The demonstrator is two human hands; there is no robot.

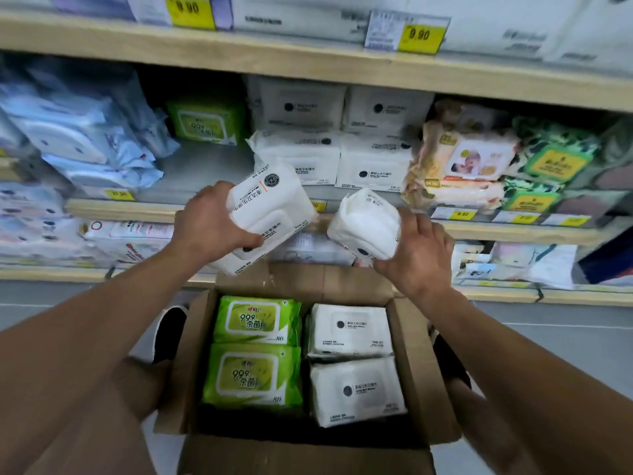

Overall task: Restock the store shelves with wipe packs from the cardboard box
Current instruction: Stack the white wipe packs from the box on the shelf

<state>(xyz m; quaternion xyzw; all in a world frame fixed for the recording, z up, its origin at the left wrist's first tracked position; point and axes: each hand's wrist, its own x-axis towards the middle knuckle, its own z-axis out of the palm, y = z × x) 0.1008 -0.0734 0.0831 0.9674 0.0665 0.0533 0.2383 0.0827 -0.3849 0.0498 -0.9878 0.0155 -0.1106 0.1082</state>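
gripping one soft white wipe pack (270, 214) in your left hand (209, 224) and another (366, 224) in your right hand (418, 252), fingers curled round their slick, squashy sides, you likely hold best across the middle.

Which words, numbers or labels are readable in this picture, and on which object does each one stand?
"0.90": yellow price tag on the top shelf edge.
"9.90": yellow price tag on the middle shelf edge.
"999" and "80": upper green wipe pack in the cardboard box.
"999": lower green wipe pack.
Print on the white packs, in both hands, the box and the shelf, is too small to read.
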